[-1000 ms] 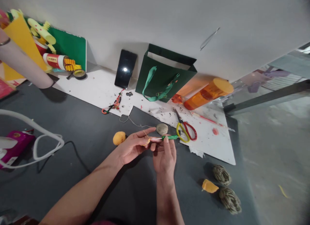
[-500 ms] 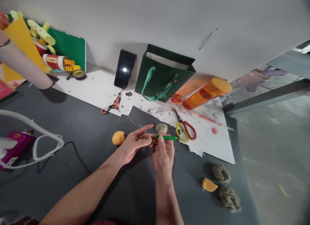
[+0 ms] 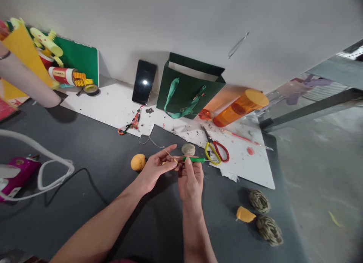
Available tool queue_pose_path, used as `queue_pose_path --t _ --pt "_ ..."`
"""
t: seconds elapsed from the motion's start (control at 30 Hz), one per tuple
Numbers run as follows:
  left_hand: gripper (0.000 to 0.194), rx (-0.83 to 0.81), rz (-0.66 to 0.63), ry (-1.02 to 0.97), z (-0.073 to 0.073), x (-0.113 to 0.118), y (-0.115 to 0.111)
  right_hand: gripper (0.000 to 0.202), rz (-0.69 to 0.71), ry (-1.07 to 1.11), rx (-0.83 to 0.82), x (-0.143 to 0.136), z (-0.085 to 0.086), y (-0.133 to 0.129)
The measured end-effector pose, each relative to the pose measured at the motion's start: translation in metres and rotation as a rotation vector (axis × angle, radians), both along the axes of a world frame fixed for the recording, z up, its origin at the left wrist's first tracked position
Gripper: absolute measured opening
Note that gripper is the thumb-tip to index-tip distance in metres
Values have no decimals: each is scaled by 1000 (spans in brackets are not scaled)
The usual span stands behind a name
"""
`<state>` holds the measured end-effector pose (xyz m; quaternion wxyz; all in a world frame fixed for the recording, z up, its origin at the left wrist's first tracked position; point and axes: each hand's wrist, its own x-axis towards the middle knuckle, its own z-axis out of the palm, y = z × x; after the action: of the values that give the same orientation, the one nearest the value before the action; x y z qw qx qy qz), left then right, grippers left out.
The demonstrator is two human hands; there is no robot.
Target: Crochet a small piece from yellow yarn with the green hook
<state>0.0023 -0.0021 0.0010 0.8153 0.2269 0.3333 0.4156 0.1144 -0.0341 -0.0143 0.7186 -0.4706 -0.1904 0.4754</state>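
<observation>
Between thumb and fingers, my left hand [image 3: 155, 168] pinches a small piece of yellow yarn work [image 3: 175, 161], with a strand running up over the index finger. My right hand [image 3: 191, 178] grips a crochet hook with a green handle [image 3: 195, 160]; its tip meets the yarn at the left fingertips. The two hands are close together above the dark table. A yellow yarn ball [image 3: 138, 162] lies just left of my left hand. Behind the fingers rests a beige yarn ball [image 3: 188, 149], with a thin grey thread trailing to its left.
Scissors with yellow and red handles [image 3: 216, 152] lie right of my hands on a stained white board [image 3: 249, 167]. Two olive yarn bundles [image 3: 259, 201] and a yellow piece [image 3: 245, 214] are at the right. A green paper bag [image 3: 190, 85], phone [image 3: 144, 82] and orange bottle [image 3: 241, 108] stand behind.
The view has shifted slightly. Both hands keep nearly the same pose, with the hook tip still at the yellow yarn in the left fingers.
</observation>
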Motion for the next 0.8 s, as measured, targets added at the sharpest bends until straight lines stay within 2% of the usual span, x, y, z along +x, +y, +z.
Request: queue_pose_path --t 0.27,0.57,0.8 --pt "62 40 36 33 -3 2 0 33 28 24 -5 -1 1 0" --pt "67 68 49 30 -6 3 0 36 31 15 -20 -2 -7 5" --pt "73 190 48 50 -7 6 0 36 21 97 -4 3 -11 11"
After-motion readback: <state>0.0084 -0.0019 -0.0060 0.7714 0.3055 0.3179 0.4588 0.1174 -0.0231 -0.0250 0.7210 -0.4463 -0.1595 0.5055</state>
